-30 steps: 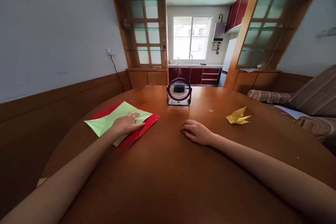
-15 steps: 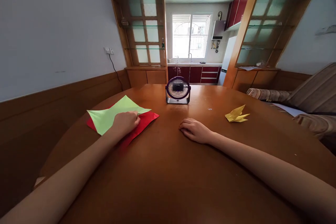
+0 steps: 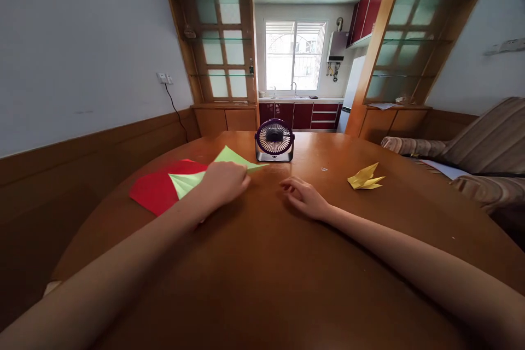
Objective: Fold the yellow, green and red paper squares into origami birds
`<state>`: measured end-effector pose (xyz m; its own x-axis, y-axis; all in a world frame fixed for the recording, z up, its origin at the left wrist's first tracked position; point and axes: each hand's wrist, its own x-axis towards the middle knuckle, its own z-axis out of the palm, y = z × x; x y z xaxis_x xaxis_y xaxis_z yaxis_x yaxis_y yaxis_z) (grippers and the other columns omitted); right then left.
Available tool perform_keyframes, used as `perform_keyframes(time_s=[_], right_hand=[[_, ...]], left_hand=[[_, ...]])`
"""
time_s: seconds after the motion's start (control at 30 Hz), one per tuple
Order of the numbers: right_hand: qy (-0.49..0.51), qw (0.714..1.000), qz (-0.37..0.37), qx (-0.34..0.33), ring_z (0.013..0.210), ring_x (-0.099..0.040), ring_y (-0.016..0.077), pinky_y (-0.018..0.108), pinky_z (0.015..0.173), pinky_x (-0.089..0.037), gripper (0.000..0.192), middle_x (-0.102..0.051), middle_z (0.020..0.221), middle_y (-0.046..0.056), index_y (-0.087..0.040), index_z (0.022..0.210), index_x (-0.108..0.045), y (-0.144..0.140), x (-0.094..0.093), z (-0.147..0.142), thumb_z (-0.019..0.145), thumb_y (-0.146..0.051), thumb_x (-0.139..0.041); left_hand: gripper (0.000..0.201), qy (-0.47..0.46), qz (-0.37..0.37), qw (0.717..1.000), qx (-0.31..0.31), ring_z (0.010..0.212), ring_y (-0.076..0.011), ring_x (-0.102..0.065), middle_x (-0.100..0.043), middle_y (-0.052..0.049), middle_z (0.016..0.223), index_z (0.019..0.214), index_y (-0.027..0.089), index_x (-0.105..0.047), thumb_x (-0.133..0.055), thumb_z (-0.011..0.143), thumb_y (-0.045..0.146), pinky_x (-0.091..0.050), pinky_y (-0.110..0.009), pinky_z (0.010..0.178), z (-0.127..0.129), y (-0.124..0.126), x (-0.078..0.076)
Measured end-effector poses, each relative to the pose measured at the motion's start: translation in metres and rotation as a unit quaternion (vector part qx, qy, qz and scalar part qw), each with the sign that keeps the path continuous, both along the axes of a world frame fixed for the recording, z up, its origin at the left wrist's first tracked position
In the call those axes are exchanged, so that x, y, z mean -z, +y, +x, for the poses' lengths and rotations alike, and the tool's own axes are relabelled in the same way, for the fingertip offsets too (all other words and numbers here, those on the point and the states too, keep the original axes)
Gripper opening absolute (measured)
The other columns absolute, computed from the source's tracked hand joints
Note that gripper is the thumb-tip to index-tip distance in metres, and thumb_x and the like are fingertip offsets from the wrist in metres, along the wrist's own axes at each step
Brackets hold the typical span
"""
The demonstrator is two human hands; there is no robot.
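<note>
My left hand (image 3: 226, 181) is closed on a light green sheet of paper (image 3: 233, 156), whose corners stick out beyond and to the left of the hand. Part of that sheet is hidden under my hand and forearm. A red sheet of paper (image 3: 152, 190) lies on the table at the left, partly beneath the green one. My right hand (image 3: 305, 198) rests on the tabletop with nothing in it, its fingers loosely curled and a little apart. To its right stands a folded yellow paper crane (image 3: 365, 177), touched by neither hand.
A small purple desk fan (image 3: 274, 139) stands near the far edge of the round wooden table (image 3: 262, 284). At the right, beyond the table edge, is a striped armchair (image 3: 479, 142). A black cord (image 3: 176, 106) hangs from the wall outlet at the left.
My left hand has moved right, drawing the green sheet with it off part of the red one, so more red shows at the left. The fingers of my right hand have lifted slightly.
</note>
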<state>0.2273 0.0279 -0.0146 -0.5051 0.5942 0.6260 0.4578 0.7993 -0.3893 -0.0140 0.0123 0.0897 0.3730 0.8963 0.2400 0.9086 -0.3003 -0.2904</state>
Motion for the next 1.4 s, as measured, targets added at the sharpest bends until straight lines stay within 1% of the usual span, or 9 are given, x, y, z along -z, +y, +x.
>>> perform_keyframes(time_s=[0.2,0.33,0.53,0.7,0.77,0.9,1.07,1.17,1.4], right_hand=[[0.128,0.990,0.013,0.052,0.111,-0.054,0.0241,0.041,0.087,-0.052,0.054,-0.051,0.125,0.013,-0.023,0.131,-0.041,0.005,0.000,0.002,0.081,-0.017,-0.058],[0.129,0.991,0.018,0.033,0.111,-0.055,0.0231,0.040,0.088,-0.052,0.045,-0.055,0.124,0.011,-0.023,0.124,-0.049,0.006,0.000,0.001,0.080,-0.016,-0.058],[0.083,0.996,-0.012,0.013,0.084,-0.063,0.0175,0.034,0.079,-0.052,0.018,-0.066,0.088,0.004,-0.020,0.091,-0.064,0.002,-0.003,0.008,0.082,-0.012,-0.050],[0.039,0.999,-0.003,-0.009,0.087,-0.064,0.0177,0.035,0.081,-0.052,0.024,-0.066,0.092,0.005,-0.020,0.085,-0.066,-0.004,-0.006,0.023,0.079,-0.007,-0.047],[0.024,1.000,-0.006,-0.015,0.088,-0.064,0.0179,0.035,0.080,-0.052,0.025,-0.066,0.093,0.006,-0.020,0.085,-0.066,-0.003,-0.005,0.031,0.078,-0.006,-0.047],[-0.047,0.999,-0.011,-0.010,0.086,-0.064,0.0191,0.037,0.080,-0.052,0.034,-0.068,0.092,0.005,-0.020,0.085,-0.067,0.000,-0.001,0.043,0.072,-0.002,-0.042],[-0.114,0.993,0.033,0.029,0.089,-0.064,0.0220,0.047,0.090,-0.048,0.032,-0.072,0.094,0.005,-0.020,0.083,-0.069,-0.002,-0.003,0.041,0.081,-0.006,-0.041],[-0.096,0.992,0.050,0.071,0.102,-0.063,0.0247,0.048,0.094,-0.047,0.030,-0.070,0.109,0.008,-0.020,0.099,-0.070,-0.010,-0.006,0.027,0.089,-0.015,-0.041],[-0.188,0.971,-0.085,0.117,0.139,-0.037,0.0279,0.049,0.113,-0.035,0.055,-0.039,0.149,0.017,-0.009,0.143,-0.042,-0.022,0.002,-0.007,0.096,-0.038,-0.036]], left_hand=[[0.034,-0.018,-0.042,0.994,0.102,0.081,-0.0302,-0.067,-0.069,-0.015,0.081,0.079,0.015,-0.069,-0.040,0.089,0.029,-0.043,-0.034,0.064,0.041,-0.003,0.015],[0.033,-0.115,-0.055,0.980,0.150,0.076,-0.0276,-0.066,-0.065,-0.011,0.067,0.064,0.017,-0.064,-0.049,0.088,0.034,-0.044,-0.032,0.066,0.050,-0.004,0.027],[0.052,-0.258,-0.110,0.942,0.185,0.061,-0.0206,-0.060,-0.059,-0.006,0.057,0.049,0.020,-0.054,-0.048,0.088,0.054,-0.043,-0.029,0.062,0.045,0.006,0.033],[0.042,-0.208,-0.118,0.957,0.166,0.075,-0.0232,-0.064,-0.070,-0.008,0.078,0.072,0.020,-0.068,-0.041,0.094,0.044,-0.044,-0.031,0.069,0.025,0.019,0.039],[0.035,-0.194,-0.137,0.954,0.181,0.091,-0.0233,-0.064,-0.071,-0.008,0.099,0.092,0.021,-0.071,-0.041,0.094,0.039,-0.046,-0.031,0.078,0.015,0.024,0.045],[0.039,-0.137,-0.163,0.948,0.235,0.129,-0.0256,-0.047,-0.049,-0.010,0.143,0.126,0.022,-0.060,-0.042,0.096,0.036,-0.032,-0.039,0.107,-0.001,0.029,0.066],[0.049,-0.145,-0.179,0.943,0.239,0.142,-0.0258,-0.031,-0.036,-0.011,0.152,0.143,0.022,-0.043,-0.031,0.101,0.043,-0.017,-0.044,0.116,-0.002,0.027,0.091],[0.052,-0.153,-0.165,0.946,0.234,0.143,-0.0253,-0.028,-0.033,-0.012,0.154,0.146,0.020,-0.039,-0.027,0.101,0.044,-0.016,-0.045,0.117,0.005,0.024,0.099],[0.061,-0.122,-0.153,0.963,0.183,0.147,-0.0248,-0.018,-0.024,-0.012,0.157,0.151,0.014,-0.026,-0.017,0.101,0.049,-0.013,-0.045,0.118,0.021,0.027,0.111]])
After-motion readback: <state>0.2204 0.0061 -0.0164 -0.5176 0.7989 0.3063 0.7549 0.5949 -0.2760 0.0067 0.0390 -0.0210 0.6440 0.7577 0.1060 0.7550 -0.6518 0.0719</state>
